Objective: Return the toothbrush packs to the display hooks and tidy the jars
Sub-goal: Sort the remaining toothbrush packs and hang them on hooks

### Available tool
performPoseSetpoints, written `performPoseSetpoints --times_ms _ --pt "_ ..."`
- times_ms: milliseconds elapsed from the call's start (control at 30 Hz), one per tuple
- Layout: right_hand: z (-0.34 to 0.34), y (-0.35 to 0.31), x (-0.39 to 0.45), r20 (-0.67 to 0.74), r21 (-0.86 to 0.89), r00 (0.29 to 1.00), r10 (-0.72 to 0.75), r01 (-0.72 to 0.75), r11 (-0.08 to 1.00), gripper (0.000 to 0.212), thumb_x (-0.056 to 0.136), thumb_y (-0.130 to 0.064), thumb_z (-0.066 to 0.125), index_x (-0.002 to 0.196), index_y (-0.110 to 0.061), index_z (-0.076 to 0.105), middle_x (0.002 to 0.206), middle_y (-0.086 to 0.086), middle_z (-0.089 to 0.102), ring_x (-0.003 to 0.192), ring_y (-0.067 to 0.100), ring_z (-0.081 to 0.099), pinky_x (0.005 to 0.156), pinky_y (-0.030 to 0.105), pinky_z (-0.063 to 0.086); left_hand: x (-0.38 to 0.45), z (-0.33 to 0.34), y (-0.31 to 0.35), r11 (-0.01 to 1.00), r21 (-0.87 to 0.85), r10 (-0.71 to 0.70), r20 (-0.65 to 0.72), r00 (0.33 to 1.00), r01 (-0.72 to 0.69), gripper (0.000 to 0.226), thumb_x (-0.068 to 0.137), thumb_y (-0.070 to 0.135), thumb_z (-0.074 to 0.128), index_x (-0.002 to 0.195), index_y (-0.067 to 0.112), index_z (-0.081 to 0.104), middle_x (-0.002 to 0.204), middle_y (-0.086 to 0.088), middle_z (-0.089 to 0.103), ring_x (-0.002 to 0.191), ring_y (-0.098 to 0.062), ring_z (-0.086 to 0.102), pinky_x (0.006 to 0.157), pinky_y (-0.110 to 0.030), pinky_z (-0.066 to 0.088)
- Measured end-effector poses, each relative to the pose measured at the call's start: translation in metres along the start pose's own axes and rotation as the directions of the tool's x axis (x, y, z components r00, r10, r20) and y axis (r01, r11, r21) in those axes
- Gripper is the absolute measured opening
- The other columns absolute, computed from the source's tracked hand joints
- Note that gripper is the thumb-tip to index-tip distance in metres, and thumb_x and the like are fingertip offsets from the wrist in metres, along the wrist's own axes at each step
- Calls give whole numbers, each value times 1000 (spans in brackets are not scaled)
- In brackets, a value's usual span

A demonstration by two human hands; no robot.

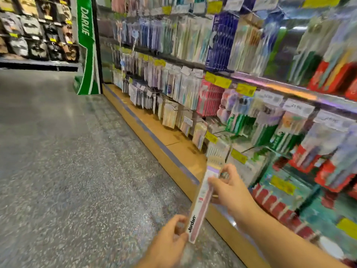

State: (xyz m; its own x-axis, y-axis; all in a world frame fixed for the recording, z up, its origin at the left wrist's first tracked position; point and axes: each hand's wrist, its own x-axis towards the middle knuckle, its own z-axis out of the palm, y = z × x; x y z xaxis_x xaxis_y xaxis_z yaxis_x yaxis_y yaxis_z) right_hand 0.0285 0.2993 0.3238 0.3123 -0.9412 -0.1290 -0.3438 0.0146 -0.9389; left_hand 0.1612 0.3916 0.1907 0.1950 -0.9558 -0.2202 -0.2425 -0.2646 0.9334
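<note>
Held between two hands, a long pink toothbrush pack (201, 206) marked "Jordan" is seen low and near, right of centre, in the single head view; its lower end is pinched by the left hand (170, 242), fingers curled round the card; its upper part is gripped by the right hand (229, 188), thumb on the front and fingers behind. The pack is tilted, its top leaning right toward the display rack (241, 105), which runs from the near right away to the far left and is hung with many blurred packs. A wooden base ledge (154, 136) is seen beneath the rack; grey speckled floor (77, 161) fills the left; a green "DARLIE" stand (87, 45) is set at the far end. No jars can be made out. The step in hand is judged to be hanging the pack; it would be done well if the hang hole at the top were lined up squarely with a free hook among matching packs, then slid fully back; the hook itself cannot be picked out through the blur.
</note>
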Motion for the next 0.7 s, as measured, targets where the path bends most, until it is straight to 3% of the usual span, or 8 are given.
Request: performPoseSetpoints --times_ms 133,233,300,367,433,567,633,700 --pt "8 -60 41 6 37 998 64 -64 997 17 104 -7 52 100 -23 48 76 5 60 59 16 60 75 49 57 32 -52 45 996 -40 -75 47 996 77 20 97 25 66 103 42 58 107 9 65 63 -4 53 64 -27 43" --pt "7 -106 72 -29 65 996 82 -80 995 16 104 -10 51 109 -25 53 84 7 59 71 26 55 81 62 54 54 -86 92 996 -32 -82 87 993 85 18 100 15 61 103 33 59 101 6 63 53 0 47 55 -24 39" --pt "7 -143 89 -55 92 994 92 -87 992 19 104 -12 51 113 -28 57 85 3 60 71 22 54 74 55 55 65 -110 127 994 -51 -92 106 990 98 18 101 12 59 108 28 60 93 5 59 50 -2 45 53 -24 38" --pt "7 -184 102 -101 117 991 92 -80 990 19 104 -12 52 113 -26 60 91 3 65 74 18 60 65 39 54 68 -135 166 993 -47 -105 132 986 112 17 101 13 59 111 27 61 88 7 56 58 -5 49 55 -23 41" --pt "6 -225 113 -145 110 984 101 -85 990 18 103 -13 54 120 -20 57 102 8 67 81 19 65 61 33 54 68 -162 207 990 -40 -122 189 974 132 16 102 18 57 114 28 60 89 7 57 69 -10 52 59 -24 43" --pt "2 -295 123 -159 81 982 104 -92 992 12 104 -14 56 115 -17 57 87 6 64 69 17 62 59 33 53 71 -207 282 989 -12 -140 251 958 148 18 104 38 51 117 29 61 104 10 66 84 -7 61 64 -23 41" --pt "3 -323 124 -155 69 984 89 -79 995 9 103 -15 57 107 -21 61 90 8 67 73 21 65 63 38 58 74 -226 312 990 -23 -127 243 962 136 21 103 45 51 119 33 60 112 9 69 100 -10 66 72 -26 43" --pt "4 -349 121 -137 79 987 80 -70 994 11 102 -16 57 104 -24 64 94 8 71 78 23 70 73 45 64 76 -241 343 992 -65 -92 219 971 109 14 102 43 53 116 41 54 105 8 68 96 -12 66 80 -33 51"
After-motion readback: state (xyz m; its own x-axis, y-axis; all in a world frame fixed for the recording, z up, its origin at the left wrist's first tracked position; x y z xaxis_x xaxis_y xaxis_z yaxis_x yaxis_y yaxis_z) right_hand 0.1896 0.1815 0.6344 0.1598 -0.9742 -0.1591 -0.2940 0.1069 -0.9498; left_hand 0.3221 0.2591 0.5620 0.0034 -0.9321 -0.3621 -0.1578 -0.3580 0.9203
